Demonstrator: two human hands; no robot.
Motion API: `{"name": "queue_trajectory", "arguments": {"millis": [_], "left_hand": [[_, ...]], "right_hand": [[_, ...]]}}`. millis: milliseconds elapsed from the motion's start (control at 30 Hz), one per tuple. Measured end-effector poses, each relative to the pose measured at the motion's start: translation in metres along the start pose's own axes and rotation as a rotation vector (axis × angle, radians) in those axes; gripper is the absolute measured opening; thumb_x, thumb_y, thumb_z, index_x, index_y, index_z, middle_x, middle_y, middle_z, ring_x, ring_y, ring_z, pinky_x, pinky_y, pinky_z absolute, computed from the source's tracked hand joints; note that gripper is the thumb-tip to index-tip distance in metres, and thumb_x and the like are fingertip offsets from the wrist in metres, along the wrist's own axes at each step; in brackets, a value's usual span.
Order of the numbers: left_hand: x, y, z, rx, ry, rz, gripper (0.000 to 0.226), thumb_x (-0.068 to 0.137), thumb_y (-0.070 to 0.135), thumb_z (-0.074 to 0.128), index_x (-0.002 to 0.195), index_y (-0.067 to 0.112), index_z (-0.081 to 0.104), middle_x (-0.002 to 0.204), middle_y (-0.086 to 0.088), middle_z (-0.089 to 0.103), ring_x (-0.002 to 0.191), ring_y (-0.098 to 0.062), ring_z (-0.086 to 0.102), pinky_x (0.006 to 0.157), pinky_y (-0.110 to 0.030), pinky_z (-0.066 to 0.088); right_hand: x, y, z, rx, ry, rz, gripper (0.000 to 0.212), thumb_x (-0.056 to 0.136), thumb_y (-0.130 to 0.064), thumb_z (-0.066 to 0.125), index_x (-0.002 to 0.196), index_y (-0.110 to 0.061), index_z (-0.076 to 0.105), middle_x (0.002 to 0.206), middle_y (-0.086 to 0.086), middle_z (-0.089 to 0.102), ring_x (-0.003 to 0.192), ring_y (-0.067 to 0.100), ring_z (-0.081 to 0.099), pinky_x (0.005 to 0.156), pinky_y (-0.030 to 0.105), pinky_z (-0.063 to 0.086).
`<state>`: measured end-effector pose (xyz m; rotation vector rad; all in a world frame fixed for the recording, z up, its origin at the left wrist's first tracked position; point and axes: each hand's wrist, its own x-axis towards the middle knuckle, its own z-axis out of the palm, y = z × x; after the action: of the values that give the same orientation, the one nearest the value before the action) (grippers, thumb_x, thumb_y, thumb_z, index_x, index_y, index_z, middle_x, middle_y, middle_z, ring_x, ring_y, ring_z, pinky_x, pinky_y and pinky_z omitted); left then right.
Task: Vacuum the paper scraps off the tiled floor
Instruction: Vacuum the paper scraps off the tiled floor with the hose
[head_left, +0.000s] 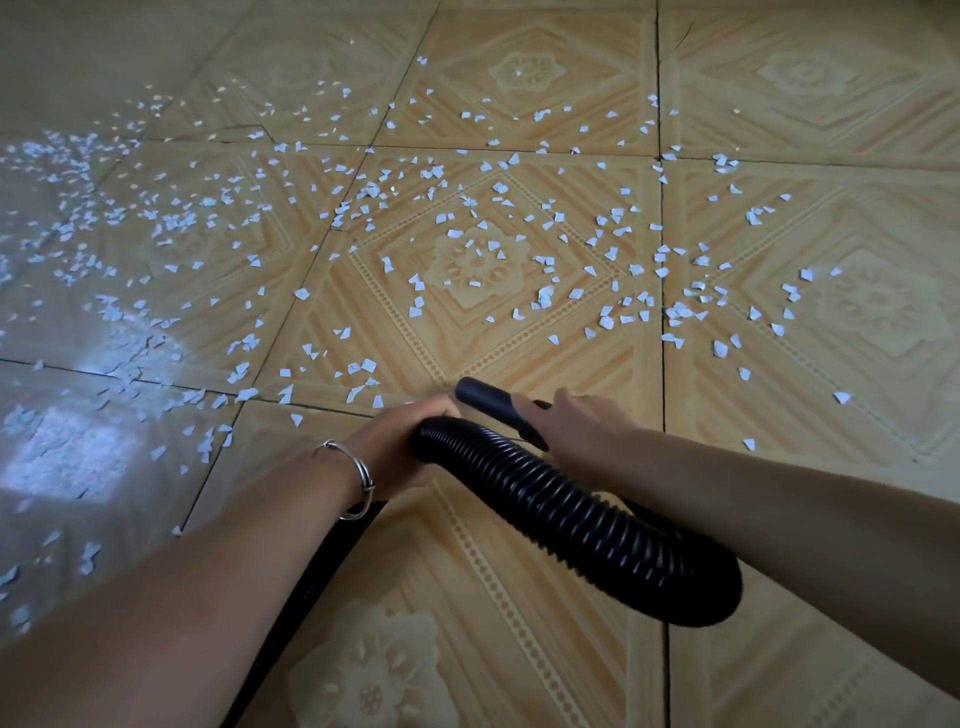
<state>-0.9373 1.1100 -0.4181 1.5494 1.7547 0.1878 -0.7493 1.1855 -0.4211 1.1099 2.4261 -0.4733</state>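
The fingers of the left hand are curled tight around the front end of the ribbed black flexible vacuum hose, gripping it from the left. The fingertips themselves are tucked out of sight under the hose. The fingers of the right hand are wrapped over the smooth black plastic nozzle tube, holding it just behind its open mouth; these fingertips are hidden on the tube's far side too. A thin silver bangle circles the left wrist.

The nozzle points far and left, its mouth low over the near corner of the middle tile; I cannot tell whether it touches. Behind the hands the hose bends near and right, then passes under the right forearm. A dark strip shows beneath the left forearm.

The small torn white paper scraps lie scattered over the glossy beige patterned tiled floor, from just left of the nozzle mouth out to the far tiles. They lie thickest at the left, where glare washes the tiles pale.
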Motion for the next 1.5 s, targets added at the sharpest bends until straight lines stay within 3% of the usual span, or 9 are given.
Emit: {"name": "queue_trajectory", "arguments": {"millis": [167,267,400,533,700,1100,1233,1400,1500], "left_hand": [[0.016,0.018,0.017,0.046,-0.031,0.074,0.029,0.082,-0.001,0.055,0.086,0.028,0.054,0.080,0.009,0.060,0.075,-0.006,0.053,0.065,-0.010,0.040],[0.028,0.050,0.030,0.055,-0.064,0.156,0.033,0.078,0.006,0.067,0.100,0.026,0.054,0.090,0.010,0.062,0.085,-0.009,0.059,0.067,-0.009,0.040],[0.043,0.076,0.042,0.108,-0.101,0.253,0.042,0.074,0.006,0.071,0.073,0.037,0.042,0.070,0.015,0.054,0.067,-0.005,0.049,0.061,-0.007,0.037],[0.044,0.089,0.056,0.124,-0.163,0.286,0.035,0.071,0.002,0.070,0.096,0.024,0.059,0.084,0.010,0.060,0.081,-0.009,0.056,0.067,-0.011,0.037],[0.056,0.116,0.070,0.118,-0.231,0.319,0.046,0.072,0.006,0.075,0.110,0.021,0.054,0.095,0.011,0.057,0.091,-0.011,0.056,0.073,-0.016,0.036],[0.077,0.125,0.056,0.068,-0.082,0.303,0.042,0.071,-0.005,0.070,0.090,0.028,0.051,0.083,0.009,0.058,0.082,-0.015,0.054,0.068,-0.020,0.037],[0.084,0.129,0.050,0.104,-0.085,0.300,0.040,0.069,-0.008,0.070,0.100,0.013,0.056,0.083,0.002,0.061,0.080,-0.017,0.054,0.066,-0.019,0.036],[0.079,0.137,0.048,0.202,-0.154,0.376,0.041,0.067,-0.006,0.069,0.076,0.028,0.048,0.070,0.015,0.050,0.070,-0.010,0.049,0.055,-0.008,0.032],[0.082,0.144,0.056,0.230,-0.170,0.390,0.036,0.069,-0.005,0.070,0.083,0.024,0.053,0.074,0.012,0.052,0.076,-0.013,0.051,0.062,-0.016,0.034]], "right_hand": [[-0.056,0.032,0.016,0.253,-0.158,0.072,0.052,0.099,-0.039,0.044,0.144,-0.024,0.024,0.123,0.013,0.048,0.097,0.025,0.054,0.076,0.030,0.045],[-0.073,0.059,0.018,0.464,-0.134,0.150,0.027,0.102,-0.040,0.036,0.112,-0.019,0.051,0.108,0.009,0.054,0.105,0.032,0.057,0.085,0.036,0.048],[-0.095,0.086,0.022,0.360,-0.076,0.267,0.023,0.100,-0.030,0.041,0.122,-0.023,0.042,0.101,0.006,0.054,0.090,0.024,0.056,0.079,0.036,0.049],[-0.138,0.098,0.041,0.364,-0.058,0.421,0.025,0.099,-0.021,0.043,0.124,-0.022,0.042,0.092,0.001,0.052,0.082,0.020,0.056,0.075,0.035,0.051],[-0.159,0.119,0.047,0.325,0.015,0.573,0.030,0.096,-0.014,0.046,0.125,-0.014,0.040,0.096,0.008,0.056,0.083,0.024,0.058,0.074,0.038,0.054],[-0.099,0.143,0.006,0.226,0.084,0.611,0.030,0.087,-0.009,0.051,0.117,-0.011,0.048,0.073,0.001,0.037,0.073,0.022,0.046,0.058,0.031,0.036],[-0.104,0.140,0.003,0.205,0.060,0.631,0.031,0.090,-0.010,0.051,0.121,-0.009,0.048,0.074,0.001,0.037,0.076,0.023,0.047,0.062,0.032,0.040],[-0.139,0.134,0.010,0.185,-0.018,0.672,0.028,0.092,-0.012,0.049,0.120,-0.010,0.050,0.080,0.000,0.042,0.077,0.020,0.048,0.066,0.030,0.042],[-0.154,0.137,0.009,0.178,-0.045,0.713,0.032,0.092,-0.008,0.047,0.124,-0.008,0.049,0.082,0.002,0.045,0.077,0.019,0.047,0.066,0.030,0.040]]}}
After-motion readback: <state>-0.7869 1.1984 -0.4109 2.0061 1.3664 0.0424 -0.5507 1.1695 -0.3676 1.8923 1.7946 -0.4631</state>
